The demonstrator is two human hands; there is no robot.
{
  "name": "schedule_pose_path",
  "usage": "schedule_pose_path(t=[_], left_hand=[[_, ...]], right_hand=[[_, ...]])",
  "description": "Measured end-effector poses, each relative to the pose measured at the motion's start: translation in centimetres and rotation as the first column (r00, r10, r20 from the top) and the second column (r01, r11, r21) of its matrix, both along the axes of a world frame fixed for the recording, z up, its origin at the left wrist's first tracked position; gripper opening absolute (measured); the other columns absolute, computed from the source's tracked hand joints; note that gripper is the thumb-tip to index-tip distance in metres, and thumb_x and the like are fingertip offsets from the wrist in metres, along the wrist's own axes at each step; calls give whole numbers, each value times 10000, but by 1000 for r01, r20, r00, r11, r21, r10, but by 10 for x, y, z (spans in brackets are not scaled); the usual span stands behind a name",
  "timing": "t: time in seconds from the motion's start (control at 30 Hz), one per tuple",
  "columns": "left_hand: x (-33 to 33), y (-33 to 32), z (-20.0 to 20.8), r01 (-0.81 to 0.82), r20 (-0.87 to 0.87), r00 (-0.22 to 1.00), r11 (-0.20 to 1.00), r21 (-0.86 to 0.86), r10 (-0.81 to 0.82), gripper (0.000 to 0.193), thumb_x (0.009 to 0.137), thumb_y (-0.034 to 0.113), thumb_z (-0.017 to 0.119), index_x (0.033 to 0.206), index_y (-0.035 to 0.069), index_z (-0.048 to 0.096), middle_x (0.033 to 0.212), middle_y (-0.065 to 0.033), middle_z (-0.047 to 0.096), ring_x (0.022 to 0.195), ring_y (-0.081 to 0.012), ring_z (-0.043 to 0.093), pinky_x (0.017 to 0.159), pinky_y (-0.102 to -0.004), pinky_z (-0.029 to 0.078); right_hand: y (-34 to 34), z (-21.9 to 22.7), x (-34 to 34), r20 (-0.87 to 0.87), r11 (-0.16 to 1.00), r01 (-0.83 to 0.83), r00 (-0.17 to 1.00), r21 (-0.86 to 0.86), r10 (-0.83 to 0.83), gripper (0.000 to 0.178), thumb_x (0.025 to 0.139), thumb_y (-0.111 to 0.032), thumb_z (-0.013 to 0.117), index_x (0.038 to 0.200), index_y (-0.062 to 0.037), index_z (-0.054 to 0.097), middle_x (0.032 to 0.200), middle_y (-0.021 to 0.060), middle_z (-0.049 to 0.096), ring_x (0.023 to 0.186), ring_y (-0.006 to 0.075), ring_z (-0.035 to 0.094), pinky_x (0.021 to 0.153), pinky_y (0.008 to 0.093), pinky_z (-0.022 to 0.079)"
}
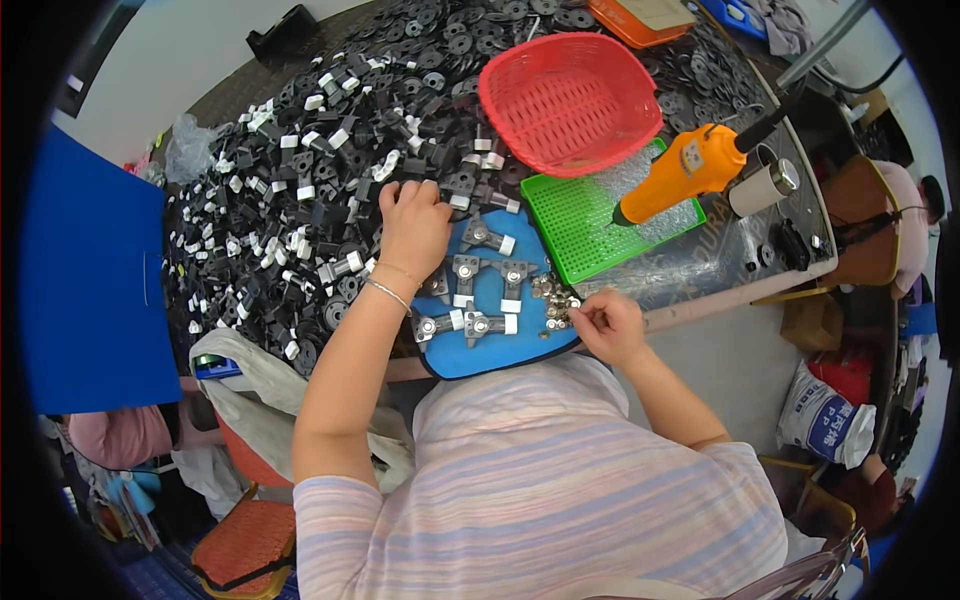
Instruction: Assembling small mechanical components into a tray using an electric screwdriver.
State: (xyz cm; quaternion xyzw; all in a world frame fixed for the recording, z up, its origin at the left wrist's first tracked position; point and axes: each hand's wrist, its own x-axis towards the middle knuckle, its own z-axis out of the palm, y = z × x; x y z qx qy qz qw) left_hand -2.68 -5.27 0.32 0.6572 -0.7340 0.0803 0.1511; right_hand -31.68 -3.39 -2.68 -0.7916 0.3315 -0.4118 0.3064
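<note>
My left hand (415, 228) reaches over the near edge of a large pile of black plastic parts with white ends (330, 170). Its fingers are curled down, and their tips and anything in them are hidden. At the right edge of a blue mat (455, 362), my right hand (612, 325) is closed in a pinch beside a small heap of shiny metal pieces (553, 300). What it pinches is too small to make out. Between my hands, several black-and-white assemblies (465, 275) with round metallic centres lie on the mat.
A red plastic basket (520, 150) stands behind a green perforated tray (575, 262) holding small shiny pieces. Above the tray hangs an orange power screwdriver (685, 175), nose down. A metal-capped cylinder (765, 188) is right of it. Black discs (700, 75) cover the far table.
</note>
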Motion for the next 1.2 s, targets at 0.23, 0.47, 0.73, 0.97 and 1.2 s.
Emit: schedule_pose_path(t=[0.23, 0.47, 0.73, 0.97, 1.2], left_hand=[[3, -13, -2, 101, 220, 970, 995, 10, -101, 51, 666, 144, 673, 712, 124, 673, 848, -6, 525, 930, -197, 497, 968, -458, 278], [13, 19, 27, 13, -245, 968, 986, -166, -54, 76, 641, 84, 671, 696, 131, 648, 809, 17, 549, 866, -184, 523, 919, -419, 275], [-30, 95, 60, 249, 26, 966, 893, -375, -259, 147, 625, 100, 673, 746, 178, 647, 735, 51, 541, 794, -136, 535, 975, -438, 250], [-50, 129, 64, 379, 77, 923, 850, -366, -378, 115, 647, 110, 646, 756, 145, 661, 769, 34, 575, 767, -141, 541, 946, -420, 301], [-64, 160, 40, 480, 51, 871, 825, -298, -488, 119, 677, 121, 611, 796, 121, 627, 838, 10, 582, 830, -156, 552, 888, -408, 400]], right_hand=[[-2, 4, 4, -13, 1000, -31, 999, -1, 31, 163, 725, -92, 729, 722, -70, 567, 606, 41, 569, 457, 128, 532, 429, 242, 415], [0, 2, 1, 13, 999, -30, 999, 19, 30, 161, 730, -83, 723, 725, -66, 563, 609, 39, 569, 465, 129, 540, 435, 238, 417], [0, 31, 17, -6, 983, -172, 985, 64, 173, 352, 681, -122, 757, 974, -80, 567, 859, 57, 581, 555, 129, 500, 542, 266, 454], [11, 77, 43, -30, 895, -438, 899, -85, 437, 632, 652, -197, 774, 1227, -103, 530, 1120, 104, 514, 906, 223, 569, 738, 310, 485], [37, 71, 26, -214, 827, -547, 799, 129, 562, 467, 649, -213, 731, 1079, -82, 603, 968, 94, 597, 900, 270, 593, 763, 354, 494]])
